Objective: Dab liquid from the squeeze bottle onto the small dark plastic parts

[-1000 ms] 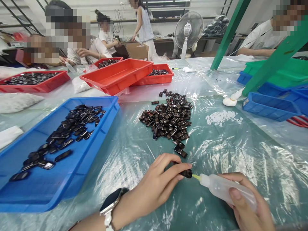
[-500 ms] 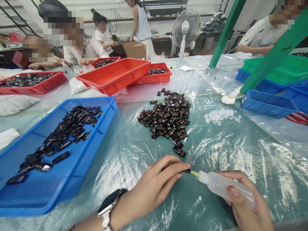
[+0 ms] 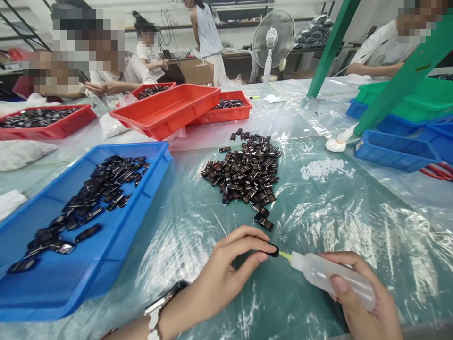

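Between the thumb and fingers of my left hand (image 3: 240,259) is a small glossy black oval piece (image 3: 273,250), partly hidden by the fingers. My right hand (image 3: 364,288) is wrapped round a translucent squeeze bottle (image 3: 336,274). The bottle's thin yellow tip (image 3: 285,256) points left and meets or nearly meets the end of the black piece; I cannot tell if they touch. Just beyond my hands lies a pile of small dark, shiny pieces (image 3: 247,170). To its right is a scatter of tiny white bits (image 3: 327,170).
A blue tray (image 3: 141,208) with black oval pieces stands at left. Red trays (image 3: 166,111) sit behind it, some holding dark parts. Blue bins (image 3: 396,153) and a slanting green post (image 3: 392,80) are at right. Plastic sheeting covers the table. Several people are around it.
My left hand has turned slightly, with the thumb and fingers spread wider, so more of the black piece shows. The bottle has shifted very little.
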The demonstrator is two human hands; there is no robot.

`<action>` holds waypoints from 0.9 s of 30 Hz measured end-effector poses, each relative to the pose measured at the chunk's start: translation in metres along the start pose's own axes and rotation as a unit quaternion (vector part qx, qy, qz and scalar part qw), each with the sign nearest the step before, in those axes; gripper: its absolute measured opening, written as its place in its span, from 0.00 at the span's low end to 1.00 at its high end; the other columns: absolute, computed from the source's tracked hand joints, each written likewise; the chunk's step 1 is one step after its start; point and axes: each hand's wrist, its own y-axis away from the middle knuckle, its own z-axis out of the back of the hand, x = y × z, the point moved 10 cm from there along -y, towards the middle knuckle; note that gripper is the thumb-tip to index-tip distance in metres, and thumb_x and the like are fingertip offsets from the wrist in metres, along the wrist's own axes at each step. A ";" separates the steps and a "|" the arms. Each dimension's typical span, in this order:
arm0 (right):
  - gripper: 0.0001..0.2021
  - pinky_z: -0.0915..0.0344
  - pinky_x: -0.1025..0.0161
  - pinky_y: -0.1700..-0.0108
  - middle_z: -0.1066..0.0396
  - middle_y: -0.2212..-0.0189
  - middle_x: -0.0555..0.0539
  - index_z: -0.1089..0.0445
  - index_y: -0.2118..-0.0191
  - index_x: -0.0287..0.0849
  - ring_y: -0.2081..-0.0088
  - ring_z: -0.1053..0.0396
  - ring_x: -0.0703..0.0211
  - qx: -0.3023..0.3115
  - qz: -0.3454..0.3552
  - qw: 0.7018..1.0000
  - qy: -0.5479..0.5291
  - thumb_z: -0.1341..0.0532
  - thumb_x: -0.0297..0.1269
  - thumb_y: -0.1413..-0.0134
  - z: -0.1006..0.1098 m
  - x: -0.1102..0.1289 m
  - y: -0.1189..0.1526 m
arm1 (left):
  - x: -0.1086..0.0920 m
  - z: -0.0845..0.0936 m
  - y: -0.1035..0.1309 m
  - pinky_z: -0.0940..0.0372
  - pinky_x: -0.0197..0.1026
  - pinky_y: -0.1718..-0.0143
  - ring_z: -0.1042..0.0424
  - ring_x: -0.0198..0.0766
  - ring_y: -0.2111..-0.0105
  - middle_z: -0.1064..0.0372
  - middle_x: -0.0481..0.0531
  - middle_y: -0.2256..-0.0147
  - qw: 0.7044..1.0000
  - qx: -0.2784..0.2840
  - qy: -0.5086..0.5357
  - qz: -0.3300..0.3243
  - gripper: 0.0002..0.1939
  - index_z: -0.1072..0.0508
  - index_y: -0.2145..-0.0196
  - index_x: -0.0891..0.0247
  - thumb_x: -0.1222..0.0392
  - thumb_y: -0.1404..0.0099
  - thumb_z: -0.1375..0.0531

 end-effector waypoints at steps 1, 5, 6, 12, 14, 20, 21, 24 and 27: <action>0.20 0.41 0.68 0.75 0.33 0.74 0.50 0.27 0.70 0.50 0.78 0.43 0.62 -0.002 0.004 1.000 0.004 0.35 0.62 0.56 0.000 0.001 0.000 | 0.002 0.001 0.000 0.33 0.41 0.53 0.30 0.38 0.53 0.31 0.50 0.53 1.000 -0.007 0.000 0.007 0.10 0.27 0.54 0.53 0.65 0.29 0.43; 0.19 0.41 0.67 0.75 0.32 0.74 0.50 0.27 0.70 0.51 0.78 0.43 0.62 0.003 0.023 1.000 0.012 0.36 0.61 0.55 -0.001 0.005 0.000 | 0.011 0.003 0.002 0.31 0.46 0.53 0.29 0.41 0.53 0.30 0.50 0.53 0.999 -0.018 -0.010 0.043 0.17 0.33 0.46 0.50 0.63 0.30 0.41; 0.19 0.41 0.67 0.75 0.32 0.75 0.50 0.27 0.70 0.51 0.78 0.43 0.62 0.004 0.024 1.000 0.012 0.36 0.61 0.55 -0.001 0.004 0.000 | 0.013 0.003 0.002 0.31 0.46 0.53 0.29 0.42 0.52 0.30 0.51 0.53 0.999 -0.019 -0.011 0.046 0.18 0.35 0.44 0.49 0.63 0.30 0.42; 0.21 0.42 0.69 0.77 0.34 0.76 0.50 0.26 0.70 0.49 0.78 0.44 0.63 0.010 0.001 1.000 -0.007 0.35 0.63 0.57 -0.001 0.000 -0.002 | 0.007 0.005 0.003 0.32 0.46 0.52 0.29 0.40 0.53 0.30 0.49 0.54 0.999 -0.023 -0.026 0.019 0.19 0.35 0.45 0.49 0.64 0.30 0.41; 0.22 0.43 0.69 0.77 0.35 0.76 0.50 0.25 0.71 0.48 0.79 0.45 0.64 0.016 0.002 1.000 -0.016 0.34 0.63 0.58 -0.002 0.001 -0.003 | 0.006 0.004 0.003 0.33 0.45 0.52 0.29 0.39 0.53 0.30 0.48 0.54 0.999 -0.020 -0.030 0.017 0.18 0.35 0.45 0.48 0.64 0.30 0.42; 0.20 0.42 0.69 0.78 0.31 0.73 0.49 0.25 0.70 0.49 0.79 0.42 0.63 0.029 0.008 0.999 -0.020 0.35 0.62 0.55 -0.004 0.004 -0.003 | 0.004 0.003 0.003 0.33 0.45 0.53 0.30 0.41 0.53 0.30 0.50 0.53 0.999 -0.015 -0.039 0.006 0.17 0.35 0.45 0.49 0.63 0.29 0.43; 0.20 0.41 0.69 0.78 0.31 0.72 0.49 0.25 0.70 0.49 0.78 0.41 0.63 0.032 0.007 0.999 -0.024 0.35 0.62 0.55 -0.005 0.003 -0.003 | 0.003 0.003 0.003 0.33 0.45 0.53 0.30 0.41 0.53 0.30 0.50 0.53 0.999 -0.016 -0.039 0.004 0.17 0.34 0.45 0.50 0.64 0.29 0.43; 0.20 0.39 0.70 0.76 0.30 0.72 0.49 0.25 0.70 0.49 0.76 0.37 0.61 0.042 0.012 0.998 -0.034 0.35 0.62 0.55 -0.006 0.003 -0.003 | 0.002 0.003 0.003 0.34 0.45 0.52 0.31 0.40 0.53 0.31 0.50 0.53 0.999 -0.013 -0.038 -0.003 0.15 0.34 0.46 0.51 0.64 0.28 0.44; 0.19 0.37 0.70 0.74 0.30 0.72 0.49 0.25 0.69 0.49 0.74 0.35 0.61 0.046 0.015 0.998 -0.038 0.35 0.61 0.55 -0.006 0.001 -0.004 | 0.000 0.002 0.004 0.35 0.44 0.51 0.32 0.40 0.52 0.31 0.50 0.52 0.999 -0.011 -0.038 -0.009 0.15 0.34 0.46 0.51 0.64 0.28 0.44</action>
